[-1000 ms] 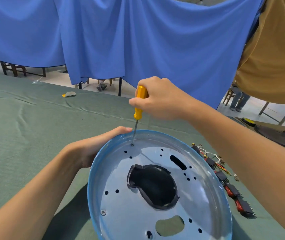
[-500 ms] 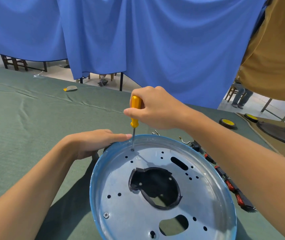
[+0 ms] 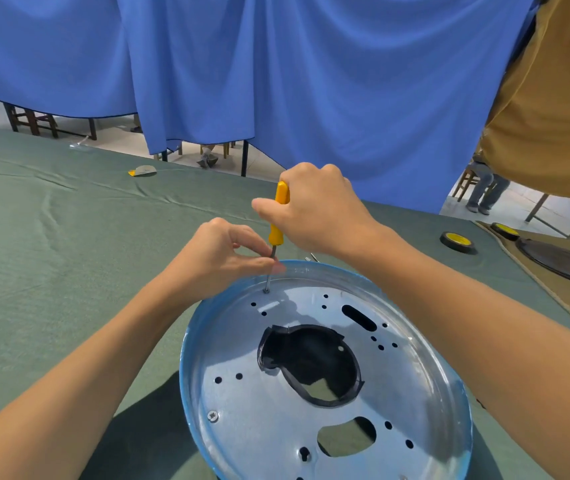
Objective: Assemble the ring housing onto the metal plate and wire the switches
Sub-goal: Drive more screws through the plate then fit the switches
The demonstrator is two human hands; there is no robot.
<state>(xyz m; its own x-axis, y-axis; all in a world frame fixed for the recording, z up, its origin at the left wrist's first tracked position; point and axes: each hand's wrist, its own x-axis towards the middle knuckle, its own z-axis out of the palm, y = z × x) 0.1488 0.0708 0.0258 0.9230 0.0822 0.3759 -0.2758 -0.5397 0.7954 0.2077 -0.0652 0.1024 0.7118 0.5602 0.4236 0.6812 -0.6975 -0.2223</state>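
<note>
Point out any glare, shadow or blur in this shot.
Head view: glare streaks the plate near the screwdriver tip; the plate throws a dark shadow on the cloth at its left; a fingertip of the left hand looks smeared; elsewhere sharp.

L of plate [image 3: 269,434]: cloth [image 3: 51,271] open | far rim: L hand [image 3: 221,258], R hand [image 3: 318,209] + screwdriver [image 3: 278,220] block | R: tape roll [image 3: 458,241]
</note>
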